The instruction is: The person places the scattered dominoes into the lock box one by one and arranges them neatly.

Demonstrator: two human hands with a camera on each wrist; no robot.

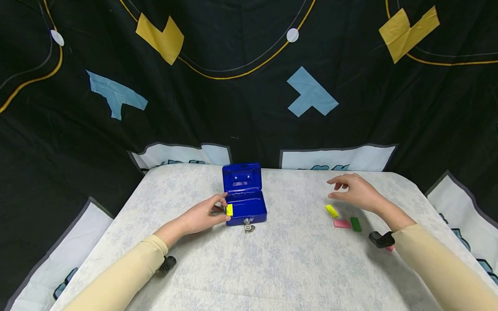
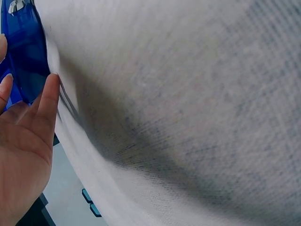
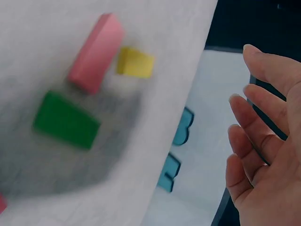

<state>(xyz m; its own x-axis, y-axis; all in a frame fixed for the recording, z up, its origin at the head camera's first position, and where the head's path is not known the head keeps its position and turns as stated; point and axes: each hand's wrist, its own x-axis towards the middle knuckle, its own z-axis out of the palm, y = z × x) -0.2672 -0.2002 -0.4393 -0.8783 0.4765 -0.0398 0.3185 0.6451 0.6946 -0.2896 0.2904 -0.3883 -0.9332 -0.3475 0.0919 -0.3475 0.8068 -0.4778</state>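
Observation:
A blue metal box (image 1: 246, 219) stands with its lid (image 1: 242, 178) raised. At its left side is the left hand (image 1: 202, 214), thumb and forefinger spread apart, with a yellow block (image 1: 229, 210) between their tips at the box's left wall; whether they touch the block cannot be told. In the left wrist view the left hand (image 2: 28, 141) reaches the blue box (image 2: 26, 42), and no block shows. The right hand (image 1: 359, 193) hovers empty with parted fingers behind another yellow block (image 1: 332, 211); the right wrist view shows the right hand (image 3: 268, 136) with loosely bent fingers.
Near the yellow block (image 3: 136, 62) lie a pink block (image 3: 96, 54) and a green block (image 3: 66, 120). Another pink piece (image 1: 390, 248) lies beneath the right wrist. Keys (image 1: 249, 226) hang at the box's front. A black curtain (image 1: 249, 116) hangs behind the table (image 1: 272, 268).

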